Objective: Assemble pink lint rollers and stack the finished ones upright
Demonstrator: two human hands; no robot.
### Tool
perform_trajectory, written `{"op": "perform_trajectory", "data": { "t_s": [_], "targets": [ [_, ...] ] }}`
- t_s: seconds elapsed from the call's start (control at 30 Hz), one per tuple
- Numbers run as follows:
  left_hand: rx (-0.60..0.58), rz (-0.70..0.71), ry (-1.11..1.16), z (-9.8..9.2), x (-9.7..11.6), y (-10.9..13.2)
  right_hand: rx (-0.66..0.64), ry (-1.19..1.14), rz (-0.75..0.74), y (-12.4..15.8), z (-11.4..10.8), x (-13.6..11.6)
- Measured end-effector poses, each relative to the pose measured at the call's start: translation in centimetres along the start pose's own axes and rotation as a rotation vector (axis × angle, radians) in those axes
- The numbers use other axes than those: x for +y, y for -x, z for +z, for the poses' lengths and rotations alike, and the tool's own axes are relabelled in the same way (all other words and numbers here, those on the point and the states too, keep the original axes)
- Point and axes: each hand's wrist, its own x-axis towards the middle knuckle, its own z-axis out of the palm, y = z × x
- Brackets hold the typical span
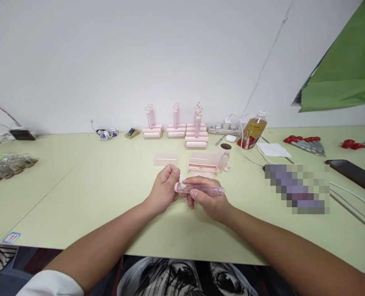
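Note:
Both hands meet over the table in front of me. My right hand [211,201] is wrapped round a clear pink tube [200,189], which lies level with its narrow tip pointing right. My left hand [164,189] closes on the tube's pale pink end at the left; some of its fingers are hidden behind it. Just beyond the hands lie an open pink case [202,168], a translucent pink cover [165,159] and a second clear pink tube [223,161] that stands tilted.
Pink rollers [196,144] with upright tubes [176,117] line the wall. To the right stand a drink bottle [253,130], a power strip [223,130] and red-handled tools [305,144]; a dark phone [354,174] lies farther right. Bundled cable [106,134] and clear bottles [8,166] are left.

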Motion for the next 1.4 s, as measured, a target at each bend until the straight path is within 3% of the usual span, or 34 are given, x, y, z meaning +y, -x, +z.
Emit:
{"op": "perform_trajectory", "data": {
  "t_s": [0.2, 0.37, 0.47, 0.53, 0.6, 0.67, 0.8, 0.93, 1.03, 1.1, 1.27, 1.4],
  "targets": [
    [0.118, 0.077, -0.058, 1.1, -0.2, 0.9, -0.016, 0.014, -0.043, 0.4, 0.3, 0.6],
    [0.101, 0.110, -0.187, 0.9, 0.1, 0.6, -0.036, 0.016, -0.021, -0.2, -0.1, 0.3],
    [0.034, 0.341, -0.565, -0.4, 1.1, -0.1, 0.040, 0.089, -0.049, -0.5, -0.3, -0.5],
    [-0.096, 0.559, -0.865, -1.5, 1.8, -0.4, 0.113, 0.170, -0.067, -0.6, -0.5, -1.0],
    [-0.201, 0.677, -1.056, -2.7, 2.3, -0.7, 0.115, 0.270, -0.078, -0.7, -0.9, -1.2],
    [-0.132, 0.689, -1.096, -3.8, 2.6, -0.9, 0.053, 0.446, -0.080, -1.0, -1.5, -1.0],
    [0.199, 0.620, -0.894, -5.2, 2.5, -1.6, -0.006, 0.943, 0.083, -1.9, -2.0, -0.2],
    [0.206, 0.604, -0.855, -5.3, 2.2, -1.8, -0.113, 1.093, 0.214, -2.1, -1.3, 0.4],
    [0.120, 0.650, -0.913, -5.1, 2.0, -1.6, -0.170, 1.044, 0.273, -1.7, -1.1, 0.1],
    [0.060, 0.675, -0.928, -5.0, 1.9, -1.3, -0.082, 0.936, 0.300, -1.7, -1.5, -0.3],
    [-0.022, 0.711, -0.927, -5.1, 1.9, -1.0, 0.344, 0.163, 0.134, -2.6, -2.8, -2.7],
    [-0.014, 0.656, -0.880, -5.2, 1.5, -1.0, 0.338, -0.201, 0.030, -2.9, -2.7, -4.5]
  ]
}}
